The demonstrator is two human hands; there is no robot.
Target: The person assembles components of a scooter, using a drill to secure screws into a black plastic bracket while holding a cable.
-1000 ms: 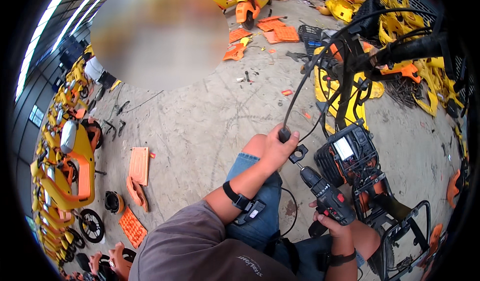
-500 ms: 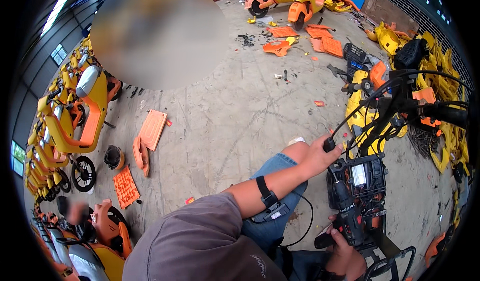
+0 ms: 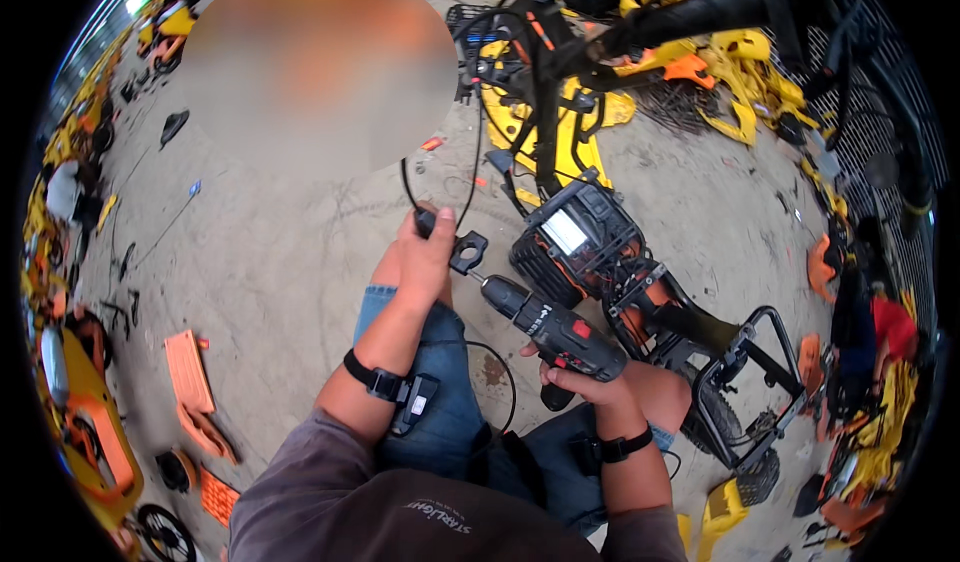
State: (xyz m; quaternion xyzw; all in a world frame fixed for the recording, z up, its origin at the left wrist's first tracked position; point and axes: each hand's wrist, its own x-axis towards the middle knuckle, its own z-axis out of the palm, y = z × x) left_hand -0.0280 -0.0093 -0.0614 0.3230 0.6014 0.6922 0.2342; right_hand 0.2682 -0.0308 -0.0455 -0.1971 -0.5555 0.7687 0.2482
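Note:
My left hand [image 3: 428,252] is closed around a black handlebar part with a round clamp opening [image 3: 468,252]; a black cable [image 3: 408,184] runs up from it. In my right hand [image 3: 585,384] is a black and red cordless drill [image 3: 550,327], gripped by its handle. The drill's bit [image 3: 476,276] points up and left and reaches the clamp's lower edge; whether it sits in a screw cannot be made out. Just right of the drill stands a stripped scooter frame [image 3: 690,322] with an open battery and wiring box [image 3: 580,227] and black handlebars [image 3: 690,22] above.
Yellow body panels [image 3: 740,72] are heaped beyond the frame, and a yellow panel [image 3: 520,112] lies behind its steering column. Orange panels [image 3: 188,372] lie on the concrete floor at left, beside a yellow scooter [image 3: 95,432]. A person in red [image 3: 890,327] is at far right.
My view has swung to the right and down. The drill has moved away from the scooter's box, up to the clamp part. My left hand keeps its hold on the black cabled part.

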